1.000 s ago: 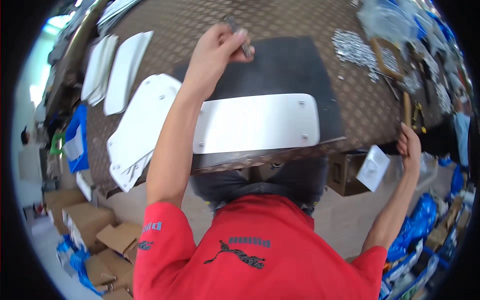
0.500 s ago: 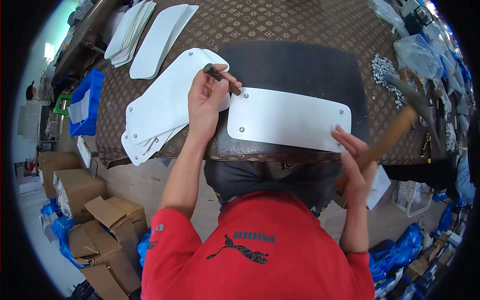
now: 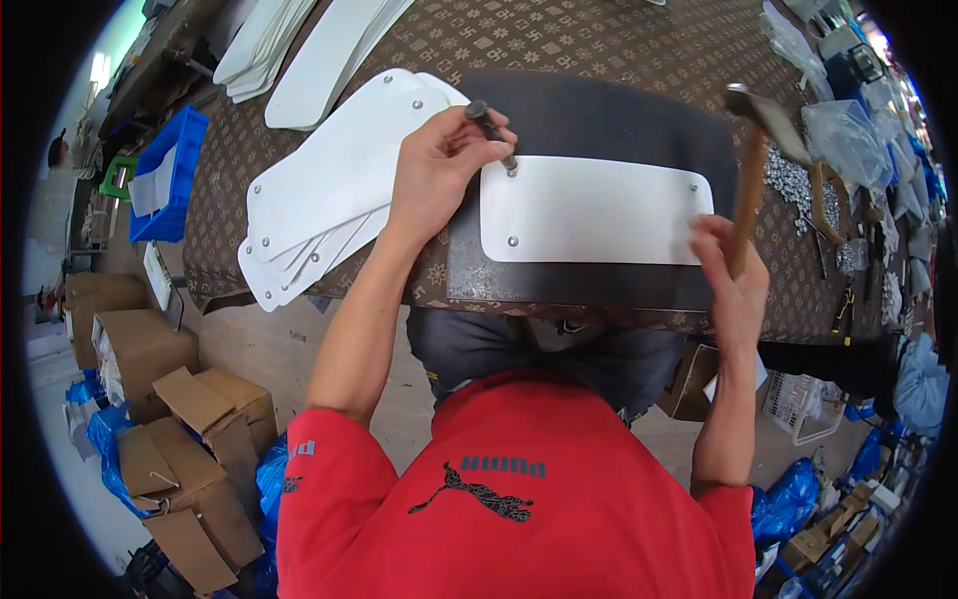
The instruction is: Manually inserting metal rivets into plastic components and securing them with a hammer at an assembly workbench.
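Observation:
A dark metal punch (image 3: 489,125) is pinched in my left hand (image 3: 431,180), slightly tilted, its lower end at the metal fastener in the upper left corner of a white panel (image 3: 599,215). That panel, with rounded corners, lies on a dark board (image 3: 609,110). Fasteners also show at its lower left and upper right; my right hand covers the lower right corner. My right hand (image 3: 736,285), closed round the wooden handle of a hammer (image 3: 750,195), is at the panel's right end. The hammer's head is raised above the board's right edge.
Fanned white panels with fasteners (image 3: 329,170) lie left of the board, and more white panels (image 3: 324,60) lie farther back. Small metal parts (image 3: 788,180) are heaped at the right near plastic bags (image 3: 846,140). A blue crate (image 3: 172,180) stands left of the patterned tablecloth.
The punch has moved from just beside the upper left fastener to right at it. My right hand has swung the hammer more upright, and the panel lies straighter.

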Action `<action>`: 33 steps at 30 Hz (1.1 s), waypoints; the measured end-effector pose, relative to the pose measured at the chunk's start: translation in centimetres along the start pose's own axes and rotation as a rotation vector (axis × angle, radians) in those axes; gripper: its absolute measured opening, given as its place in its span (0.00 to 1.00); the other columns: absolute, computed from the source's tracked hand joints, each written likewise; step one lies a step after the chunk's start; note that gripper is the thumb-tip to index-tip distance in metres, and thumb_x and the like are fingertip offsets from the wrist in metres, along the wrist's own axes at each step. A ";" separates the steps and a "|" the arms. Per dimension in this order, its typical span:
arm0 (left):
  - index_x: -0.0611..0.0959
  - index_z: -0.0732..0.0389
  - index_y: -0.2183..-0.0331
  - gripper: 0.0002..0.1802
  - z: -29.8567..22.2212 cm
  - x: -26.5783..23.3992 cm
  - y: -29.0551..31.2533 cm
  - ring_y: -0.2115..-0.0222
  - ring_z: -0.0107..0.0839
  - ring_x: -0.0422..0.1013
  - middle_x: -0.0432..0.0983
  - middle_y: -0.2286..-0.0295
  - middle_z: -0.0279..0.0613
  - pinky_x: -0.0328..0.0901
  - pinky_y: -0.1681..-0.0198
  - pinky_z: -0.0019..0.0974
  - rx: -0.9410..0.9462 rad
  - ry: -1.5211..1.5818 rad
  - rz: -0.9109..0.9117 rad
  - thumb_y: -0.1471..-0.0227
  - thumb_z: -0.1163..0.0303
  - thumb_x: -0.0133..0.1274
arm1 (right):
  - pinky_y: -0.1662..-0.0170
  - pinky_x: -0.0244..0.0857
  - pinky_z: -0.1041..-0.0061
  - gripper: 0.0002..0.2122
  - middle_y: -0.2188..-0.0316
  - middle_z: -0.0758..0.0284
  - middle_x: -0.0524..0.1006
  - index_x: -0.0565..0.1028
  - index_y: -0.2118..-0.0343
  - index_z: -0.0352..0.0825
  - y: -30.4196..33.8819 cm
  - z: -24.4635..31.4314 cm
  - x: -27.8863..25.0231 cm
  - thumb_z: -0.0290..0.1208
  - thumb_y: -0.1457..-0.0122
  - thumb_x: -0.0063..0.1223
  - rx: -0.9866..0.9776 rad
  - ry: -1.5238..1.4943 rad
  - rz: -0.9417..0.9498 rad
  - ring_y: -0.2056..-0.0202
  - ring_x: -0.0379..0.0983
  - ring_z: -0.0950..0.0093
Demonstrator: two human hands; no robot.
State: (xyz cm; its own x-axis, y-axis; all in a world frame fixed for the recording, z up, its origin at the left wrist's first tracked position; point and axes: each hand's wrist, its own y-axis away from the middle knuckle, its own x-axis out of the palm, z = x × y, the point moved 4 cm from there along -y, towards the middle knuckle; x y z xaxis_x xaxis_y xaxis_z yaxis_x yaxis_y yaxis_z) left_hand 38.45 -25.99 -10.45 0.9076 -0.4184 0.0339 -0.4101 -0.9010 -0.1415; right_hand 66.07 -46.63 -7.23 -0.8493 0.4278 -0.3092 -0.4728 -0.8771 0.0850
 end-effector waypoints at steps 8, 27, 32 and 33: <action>0.84 0.69 0.59 0.12 0.1 1.3 -0.2 0.65 0.25 0.79 0.84 0.67 0.39 0.73 0.54 0.29 -0.008 -0.098 0.084 0.47 0.80 0.61 | 0.78 0.57 0.83 0.09 0.78 0.76 0.69 0.76 0.56 0.32 5.8 0.4 -0.2 0.32 0.33 0.53 0.068 0.060 -0.165 0.79 0.65 0.88; 0.82 0.67 0.63 0.05 3.2 2.3 2.4 0.68 0.30 0.78 0.82 0.70 0.44 0.71 0.59 0.32 0.153 -0.417 0.084 0.44 0.78 0.56 | 0.75 0.62 0.68 0.09 0.81 0.67 0.70 0.70 0.65 0.35 3.4 6.3 5.4 0.34 0.32 0.51 -0.477 0.920 0.074 0.81 0.68 0.69; 0.81 0.65 0.63 0.07 1.8 2.8 1.0 0.69 0.44 0.78 0.80 0.70 0.50 0.70 0.64 0.39 0.267 -0.414 0.139 0.45 0.75 0.57 | 0.81 0.52 0.83 0.07 0.82 0.79 0.65 0.68 0.67 0.36 5.8 5.0 3.1 0.30 0.31 0.51 -0.029 0.401 0.101 0.84 0.58 0.86; 0.81 0.65 0.63 0.07 1.3 2.3 1.3 0.69 0.41 0.78 0.80 0.71 0.48 0.71 0.64 0.38 0.226 -0.301 0.146 0.45 0.76 0.56 | 0.81 0.52 0.83 0.07 0.82 0.79 0.65 0.68 0.67 0.36 6.3 4.6 2.8 0.30 0.31 0.51 -0.017 0.397 0.091 0.84 0.58 0.86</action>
State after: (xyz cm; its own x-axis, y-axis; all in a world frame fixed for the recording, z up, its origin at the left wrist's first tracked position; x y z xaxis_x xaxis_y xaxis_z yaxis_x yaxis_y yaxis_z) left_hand 40.14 -28.01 -11.88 0.8406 -0.4578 -0.2894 -0.5372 -0.7727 -0.3382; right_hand 59.60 -49.99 -3.17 -0.7292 0.2341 -0.6430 -0.3935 -0.9122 0.1142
